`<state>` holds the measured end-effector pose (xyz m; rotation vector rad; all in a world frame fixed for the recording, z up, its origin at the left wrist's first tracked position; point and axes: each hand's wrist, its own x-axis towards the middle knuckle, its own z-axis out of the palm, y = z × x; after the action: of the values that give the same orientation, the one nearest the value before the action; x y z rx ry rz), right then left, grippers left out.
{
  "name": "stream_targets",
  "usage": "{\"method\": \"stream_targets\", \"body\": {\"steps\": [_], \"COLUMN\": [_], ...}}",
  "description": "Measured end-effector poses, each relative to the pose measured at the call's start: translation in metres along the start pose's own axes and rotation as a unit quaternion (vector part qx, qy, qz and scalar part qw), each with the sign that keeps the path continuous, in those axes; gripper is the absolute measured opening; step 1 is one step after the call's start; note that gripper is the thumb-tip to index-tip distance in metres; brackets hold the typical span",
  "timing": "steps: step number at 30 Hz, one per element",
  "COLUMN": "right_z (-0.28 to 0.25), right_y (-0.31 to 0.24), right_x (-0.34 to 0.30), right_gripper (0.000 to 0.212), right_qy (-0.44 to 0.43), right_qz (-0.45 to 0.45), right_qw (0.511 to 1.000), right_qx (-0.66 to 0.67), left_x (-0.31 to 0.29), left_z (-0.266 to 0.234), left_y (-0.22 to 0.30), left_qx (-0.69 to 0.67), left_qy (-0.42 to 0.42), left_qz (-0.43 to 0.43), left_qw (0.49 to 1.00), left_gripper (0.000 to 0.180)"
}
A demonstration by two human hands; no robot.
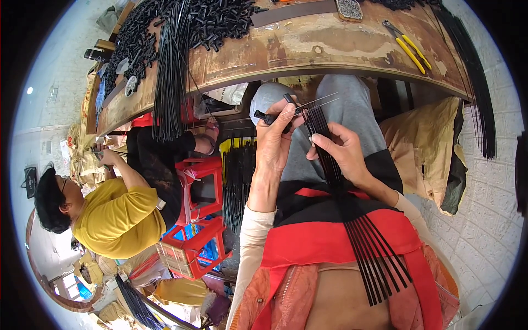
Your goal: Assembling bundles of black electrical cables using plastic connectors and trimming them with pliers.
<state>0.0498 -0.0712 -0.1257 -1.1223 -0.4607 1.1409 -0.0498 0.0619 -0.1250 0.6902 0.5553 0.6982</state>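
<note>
My left hand (pixel 273 137) is closed around a small black tubular plastic part (pixel 264 116), its fingertips at the tops of the rods. Thin bare metal wires (pixel 324 102) stick out to the right from between its thumb and fingers. My right hand (pixel 346 154) pinches a bundle of long, thin black rods (pixel 328 168), thumb on top. The rods run down over my lap and fan out across the red band of my apron (pixel 308 242). Both hands are close together over my grey-trousered knees. Exactly how wire and plastic part meet is hidden by my fingers.
Ahead stands a worn wooden table (pixel 297 47) with a heap of black plastic parts (pixel 220 22), hanging black rods (pixel 171 71) and yellow-handled pliers (pixel 410 47). At left sits a person in a yellow top (pixel 118 217), near red stools (pixel 201 192). A sack (pixel 423 148) hangs right.
</note>
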Motion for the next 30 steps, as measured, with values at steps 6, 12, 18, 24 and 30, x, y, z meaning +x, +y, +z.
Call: {"method": "stream_targets", "body": {"steps": [6,12,18,24,30], "right_z": [0.001,0.004,0.006,0.004,0.001], "right_y": [0.001,0.000,0.002,0.003,0.005], "right_x": [0.000,-0.002,-0.002,-0.003,0.000], "right_gripper": [0.020,0.019,0.019,0.019,0.019], "right_qy": [0.008,0.022,0.019,0.012,0.029], "right_qz": [0.000,-0.005,-0.025,-0.031,-0.016], "right_qw": [1.000,0.999,0.998,0.998,0.999], "right_qx": [0.000,-0.025,-0.055,-0.047,-0.032], "left_x": [0.001,0.001,-0.001,-0.009,-0.016], "left_z": [-0.003,-0.006,-0.005,-0.001,0.006], "left_y": [-0.001,0.001,0.010,0.007,0.004], "left_qx": [0.007,0.019,0.032,0.049,0.026], "left_qy": [-0.002,-0.016,-0.033,-0.010,-0.013], "left_qz": [-0.004,0.011,-0.003,-0.011,-0.027], "left_qw": [1.000,1.000,0.999,0.999,0.999], "left_gripper": [0.020,0.022,0.023,0.023,0.032]}}
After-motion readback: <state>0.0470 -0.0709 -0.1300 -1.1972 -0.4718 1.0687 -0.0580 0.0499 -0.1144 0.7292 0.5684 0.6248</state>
